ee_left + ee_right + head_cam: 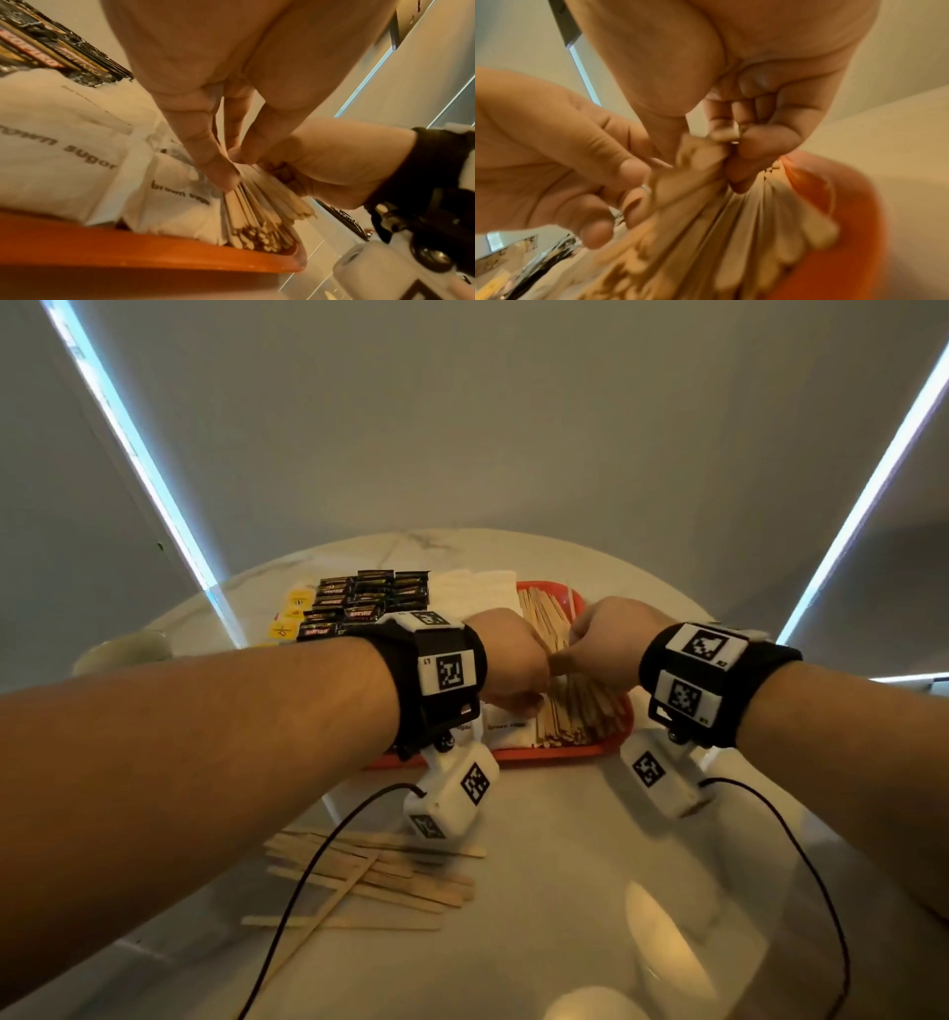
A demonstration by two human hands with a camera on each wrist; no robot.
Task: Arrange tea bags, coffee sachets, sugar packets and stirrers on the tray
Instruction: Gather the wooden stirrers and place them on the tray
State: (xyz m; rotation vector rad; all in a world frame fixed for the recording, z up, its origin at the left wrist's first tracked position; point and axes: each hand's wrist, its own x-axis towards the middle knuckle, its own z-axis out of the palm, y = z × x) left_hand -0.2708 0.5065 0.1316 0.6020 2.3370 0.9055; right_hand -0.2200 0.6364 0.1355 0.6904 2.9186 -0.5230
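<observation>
A red tray [513, 755] lies in the middle of the round table. A fanned bundle of wooden stirrers [580, 711] rests along its right side, ends toward the near rim [154, 249]. My left hand [513, 660] and right hand [601, 644] meet over the bundle. The left hand [231, 162] pinches the stirrers [257, 199] from the left. The right hand [731, 154] curls round the stirrers [731, 233] from the right. White brown-sugar packets [59, 142] lie in the tray left of the stirrers. Black coffee sachets [364, 603] and yellow tea bags [290, 613] lie at the far left.
Several loose stirrers [369, 875] lie scattered on the table near the front left, crossed by a black cable. White packets or napkins [477, 593] sit at the tray's far end. A pale bowl [123, 649] stands at the table's left edge.
</observation>
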